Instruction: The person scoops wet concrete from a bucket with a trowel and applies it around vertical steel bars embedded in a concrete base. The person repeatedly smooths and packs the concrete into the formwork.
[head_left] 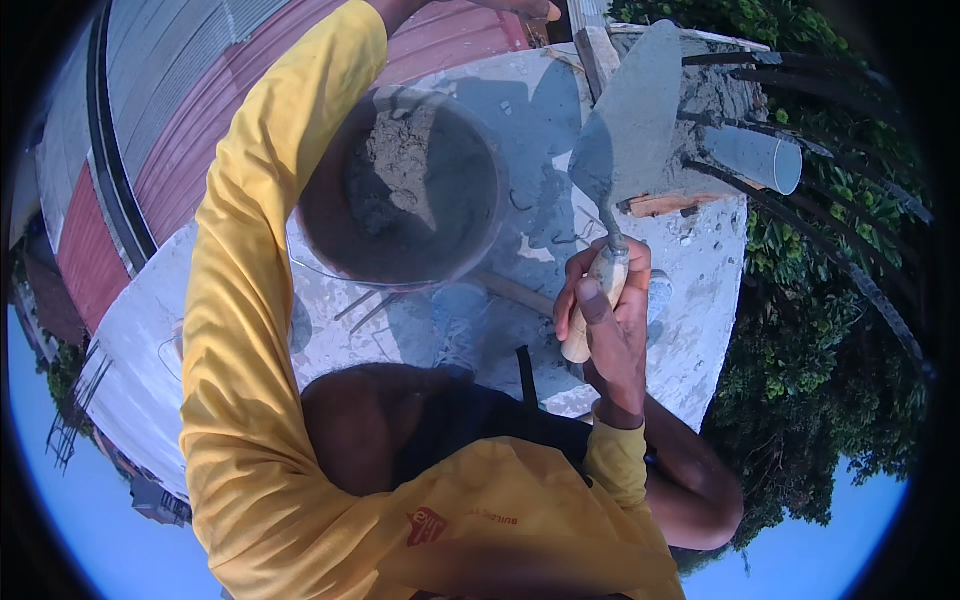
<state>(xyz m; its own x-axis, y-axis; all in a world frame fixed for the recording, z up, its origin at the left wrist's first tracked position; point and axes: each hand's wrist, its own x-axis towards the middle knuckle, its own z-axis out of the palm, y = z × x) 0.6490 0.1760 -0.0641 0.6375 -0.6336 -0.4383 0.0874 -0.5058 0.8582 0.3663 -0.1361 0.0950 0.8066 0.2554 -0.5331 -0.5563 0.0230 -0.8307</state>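
Observation:
My right hand (615, 320) is wrapped round the pale wooden handle of a pointed trowel (640, 110), its broad grey blade tilted up and away from me. The blade stands in front of a rough concrete stub, and I cannot tell whether it touches it. My left arm reaches far forward past the bucket. Of my left hand (510, 6) only part shows at the top edge, with a finger stretched to the right and nothing visible in it. A round bucket (322, 225) between my arms holds grey wet mortar (400, 165), heaped on the far side.
Dark bent rebars (850, 265) and a pale pipe (765, 160) jut right from the concrete stub. A wooden stick (515, 293) and short metal rods (365, 310) lie on the concrete slab (695, 300). Trees stand beyond its right edge, and red metal roofing (210, 150) lies at left.

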